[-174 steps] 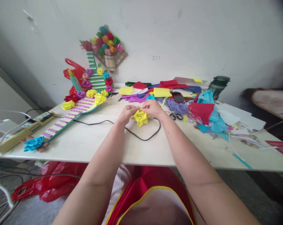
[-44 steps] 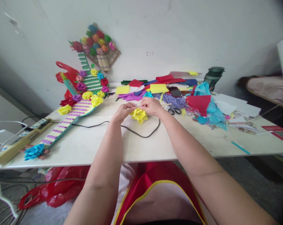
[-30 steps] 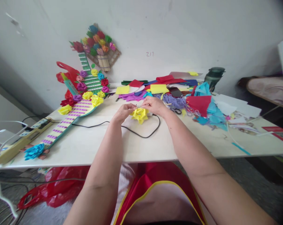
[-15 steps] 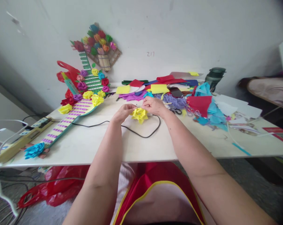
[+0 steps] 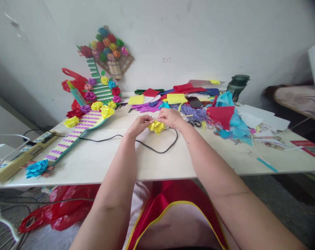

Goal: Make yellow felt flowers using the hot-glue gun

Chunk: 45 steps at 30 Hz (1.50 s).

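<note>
Both hands meet over the middle of the table around a yellow paper flower (image 5: 157,127), which hangs just below the fingers. My left hand (image 5: 141,125) pinches at the flower's upper left edge. On its upper right, my right hand (image 5: 170,118) has its fingers closed on the flower's top, and a thin pale stick (image 5: 188,115) sticks out to the right beside it. The fingertips hide the point where the petals come together. A black cable (image 5: 159,152) loops on the table below the flower.
Left stands a guitar-shaped craft (image 5: 71,133) with paper flowers, near a power strip (image 5: 24,152). Coloured paper sheets (image 5: 176,98), a phone (image 5: 195,102) and scissors (image 5: 196,123) lie behind and right. A dark bottle (image 5: 238,86) stands at the back right.
The yellow flower has turned in the fingers and now shows a more bunched side. My left hand has moved slightly right, closer to my right hand. The view has shifted a little.
</note>
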Tool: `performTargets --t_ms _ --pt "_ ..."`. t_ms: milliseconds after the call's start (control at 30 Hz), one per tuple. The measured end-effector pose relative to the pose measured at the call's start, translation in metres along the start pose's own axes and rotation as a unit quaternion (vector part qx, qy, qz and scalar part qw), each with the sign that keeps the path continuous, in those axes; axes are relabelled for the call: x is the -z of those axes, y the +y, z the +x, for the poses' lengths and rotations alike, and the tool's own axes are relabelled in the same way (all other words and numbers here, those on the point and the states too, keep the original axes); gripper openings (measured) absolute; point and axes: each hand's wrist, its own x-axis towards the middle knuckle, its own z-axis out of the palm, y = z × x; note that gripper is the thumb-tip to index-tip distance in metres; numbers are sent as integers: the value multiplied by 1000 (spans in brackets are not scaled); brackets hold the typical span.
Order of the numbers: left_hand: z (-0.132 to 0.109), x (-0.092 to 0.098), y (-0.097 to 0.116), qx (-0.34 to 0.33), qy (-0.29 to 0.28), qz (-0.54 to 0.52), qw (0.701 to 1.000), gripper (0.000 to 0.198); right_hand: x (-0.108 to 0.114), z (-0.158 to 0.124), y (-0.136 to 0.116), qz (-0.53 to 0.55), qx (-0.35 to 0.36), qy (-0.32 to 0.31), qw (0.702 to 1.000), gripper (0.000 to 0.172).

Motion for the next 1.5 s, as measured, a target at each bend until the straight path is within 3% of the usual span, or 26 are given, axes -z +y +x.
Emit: performTargets --t_ms 233,567,1000,1500 --pt "-1 -1 5 -7 14 15 1000 39 3 -2 -4 -31 6 -25 999 24" --pt "-3 -3 9 17 -3 5 1000 48 -1 1 3 25 18 12 999 15" --pt "-2 -4 9 20 10 1 1000 40 -3 3 1 69 13 26 997 11" --pt "-3 0 4 31 28 -29 999 42 -10 2 21 107 33 43 993 17"
